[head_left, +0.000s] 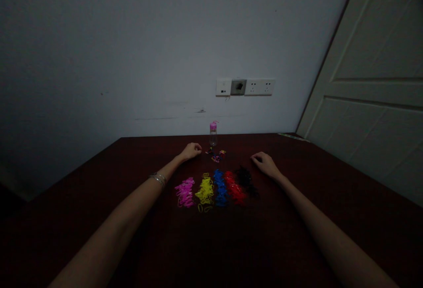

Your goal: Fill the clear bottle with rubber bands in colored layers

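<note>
While the left hand (191, 151) rests on the desk (211, 244) with curled fingers, I cannot tell whether it grips something. The right hand (267, 165) lies loosely bent, released, near the black bands (245, 178). Between both hands is a small mixed-colour group of bands (216, 159), and just behind it stands an upright clear bottle (213, 139) with a pink cap (213, 126). Nearer to the person, pink bands (185, 193), yellow bands (205, 190), blue bands (220, 190) and red bands (235, 189) form separate piles, from left to right.
</note>
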Demonstrator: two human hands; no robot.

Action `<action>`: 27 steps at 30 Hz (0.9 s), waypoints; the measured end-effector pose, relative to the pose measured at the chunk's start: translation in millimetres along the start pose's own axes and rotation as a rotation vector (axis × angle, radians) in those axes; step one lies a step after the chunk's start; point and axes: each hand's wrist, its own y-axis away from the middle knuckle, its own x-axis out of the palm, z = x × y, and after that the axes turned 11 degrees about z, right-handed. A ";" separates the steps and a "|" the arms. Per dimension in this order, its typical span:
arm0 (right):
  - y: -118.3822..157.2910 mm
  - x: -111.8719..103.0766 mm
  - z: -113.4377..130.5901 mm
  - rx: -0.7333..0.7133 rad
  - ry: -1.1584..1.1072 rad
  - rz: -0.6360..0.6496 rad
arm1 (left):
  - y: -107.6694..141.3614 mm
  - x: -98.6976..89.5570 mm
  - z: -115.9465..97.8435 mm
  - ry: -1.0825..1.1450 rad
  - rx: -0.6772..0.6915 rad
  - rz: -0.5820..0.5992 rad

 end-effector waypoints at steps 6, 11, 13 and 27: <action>1.1 -0.1 0.7 -0.001 -0.017 -0.009 | -21.2 9.8 -8.1 -0.011 0.005 0.150; 1.3 0.8 -0.3 -0.005 -0.026 -0.024 | -31.5 11.3 -5.7 0.002 -0.069 0.280; 1.0 1.7 -1.5 -0.014 -0.027 -0.027 | -33.5 10.7 -5.3 0.008 -0.091 0.319; -0.3 2.8 -1.5 -0.031 -0.018 -0.037 | -33.3 6.3 -6.0 -0.090 -0.110 0.322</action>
